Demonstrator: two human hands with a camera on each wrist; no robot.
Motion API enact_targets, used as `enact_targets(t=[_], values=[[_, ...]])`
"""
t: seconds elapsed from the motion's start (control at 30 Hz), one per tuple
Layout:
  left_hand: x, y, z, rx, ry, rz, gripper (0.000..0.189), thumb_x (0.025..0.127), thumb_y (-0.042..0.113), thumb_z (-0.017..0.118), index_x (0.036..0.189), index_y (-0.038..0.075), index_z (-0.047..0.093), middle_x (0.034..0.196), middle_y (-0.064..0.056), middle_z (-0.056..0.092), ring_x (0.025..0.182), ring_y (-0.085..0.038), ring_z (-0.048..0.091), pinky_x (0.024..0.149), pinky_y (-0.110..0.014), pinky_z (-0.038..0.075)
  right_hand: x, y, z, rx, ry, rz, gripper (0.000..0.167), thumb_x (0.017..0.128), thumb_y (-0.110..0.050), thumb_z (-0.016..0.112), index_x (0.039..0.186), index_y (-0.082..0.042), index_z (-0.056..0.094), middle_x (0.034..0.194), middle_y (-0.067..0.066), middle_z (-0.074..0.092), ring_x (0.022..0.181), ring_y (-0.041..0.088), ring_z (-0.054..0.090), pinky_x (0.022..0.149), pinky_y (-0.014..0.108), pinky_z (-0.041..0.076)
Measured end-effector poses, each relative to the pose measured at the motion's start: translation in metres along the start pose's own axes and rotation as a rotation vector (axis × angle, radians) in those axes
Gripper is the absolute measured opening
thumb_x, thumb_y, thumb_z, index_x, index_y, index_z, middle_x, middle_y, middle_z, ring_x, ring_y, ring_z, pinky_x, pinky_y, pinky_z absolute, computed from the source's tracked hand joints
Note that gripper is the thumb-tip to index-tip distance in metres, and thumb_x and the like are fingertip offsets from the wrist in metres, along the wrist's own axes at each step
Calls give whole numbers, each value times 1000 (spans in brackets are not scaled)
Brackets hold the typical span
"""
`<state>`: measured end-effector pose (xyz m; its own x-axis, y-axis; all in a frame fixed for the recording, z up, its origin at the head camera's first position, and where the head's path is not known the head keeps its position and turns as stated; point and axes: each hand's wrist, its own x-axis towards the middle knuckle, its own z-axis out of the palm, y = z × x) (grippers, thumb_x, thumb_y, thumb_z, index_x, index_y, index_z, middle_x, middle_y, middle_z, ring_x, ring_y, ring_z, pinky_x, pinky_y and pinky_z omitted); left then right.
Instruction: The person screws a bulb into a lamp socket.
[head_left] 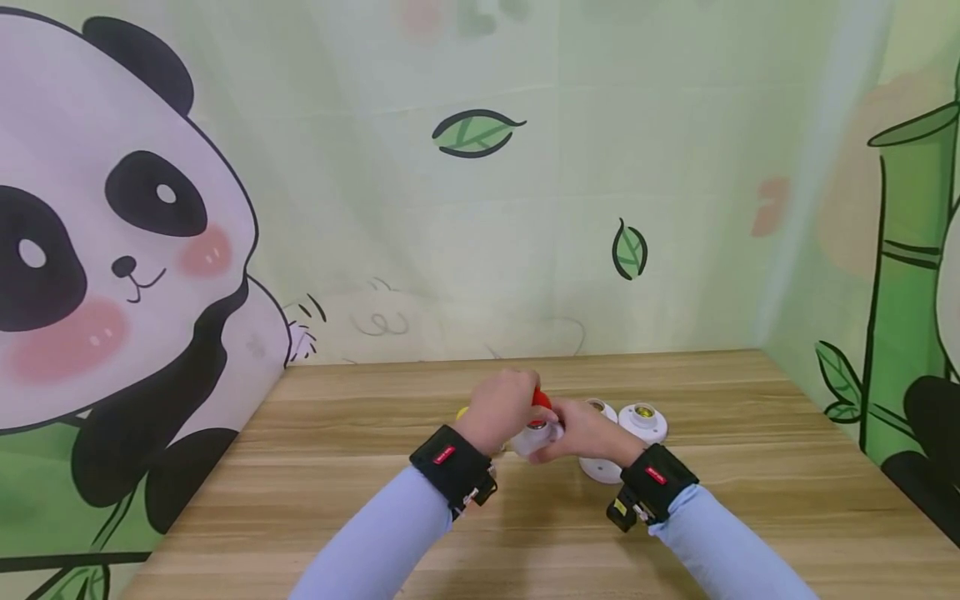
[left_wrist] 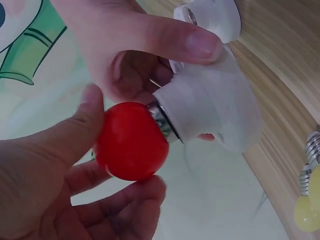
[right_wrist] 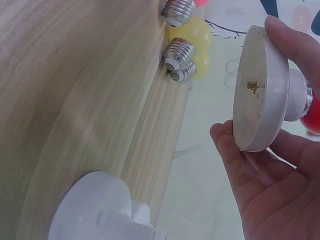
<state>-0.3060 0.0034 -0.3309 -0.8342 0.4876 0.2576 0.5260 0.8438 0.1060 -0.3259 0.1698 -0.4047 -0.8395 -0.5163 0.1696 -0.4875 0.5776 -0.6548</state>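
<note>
My left hand (head_left: 504,408) holds a red light bulb (left_wrist: 132,142) between thumb and fingers. The bulb's metal screw base sits partly inside the mouth of a white lamp socket (left_wrist: 192,107), with some thread still showing. Gripping the socket's round base by its edge is my right hand (head_left: 588,429), thumb on one side and fingers on the other. In the right wrist view the hollow underside of the socket (right_wrist: 250,95) faces the camera, showing a small brass contact. Both hands are raised over the wooden table, close together.
More white lamp sockets stand on the table (head_left: 360,500) near my right hand, one socket (head_left: 643,423) at the far right and another (head_left: 600,472) closer in. Yellow bulbs (right_wrist: 197,37) with screw bases lie on the left side. A printed panda curtain (head_left: 375,208) hangs behind.
</note>
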Motion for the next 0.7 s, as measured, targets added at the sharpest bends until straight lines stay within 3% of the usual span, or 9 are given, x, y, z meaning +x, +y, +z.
enact_targets(t=[0.17, 0.3, 0.47, 0.57, 0.7], values=[[1, -2, -1, -76, -48, 97, 30, 82, 10, 76, 111, 10, 71, 101, -4, 71, 90, -17, 64, 80, -27, 52, 1, 3, 1, -5, 4, -4, 59, 69, -37, 85, 114, -9, 61, 107, 2, 68, 94, 14, 62, 86, 34, 50], [1, -1, -3, -94, -79, 120, 32, 84, 1, 71, 114, 11, 70, 106, -3, 71, 95, -18, 64, 86, -28, 52, 2, 4, 2, -6, 4, 3, 62, 70, -38, 85, 118, -9, 60, 109, 2, 68, 96, 14, 62, 88, 35, 50], [1, -1, -3, -97, -91, 108, 33, 85, 1, 70, 117, 12, 70, 108, -4, 70, 95, -17, 63, 85, -27, 52, 2, 3, 2, -11, 4, 1, 60, 70, -38, 85, 116, -7, 61, 108, 3, 68, 95, 15, 62, 87, 36, 50], [0, 0, -5, -139, -115, 77, 43, 83, 7, 75, 125, 12, 64, 114, -6, 68, 98, -18, 63, 86, -28, 52, 1, 2, 1, -19, 3, 3, 58, 71, -38, 84, 115, -7, 61, 107, 3, 68, 93, 15, 63, 85, 35, 51], [0, 2, -6, -134, -50, -13, 46, 83, 27, 77, 122, 7, 62, 106, -10, 62, 82, -16, 61, 70, -25, 54, -1, 1, 0, -6, 1, 1, 60, 72, -36, 84, 120, -9, 59, 109, 3, 68, 95, 15, 62, 86, 34, 52]])
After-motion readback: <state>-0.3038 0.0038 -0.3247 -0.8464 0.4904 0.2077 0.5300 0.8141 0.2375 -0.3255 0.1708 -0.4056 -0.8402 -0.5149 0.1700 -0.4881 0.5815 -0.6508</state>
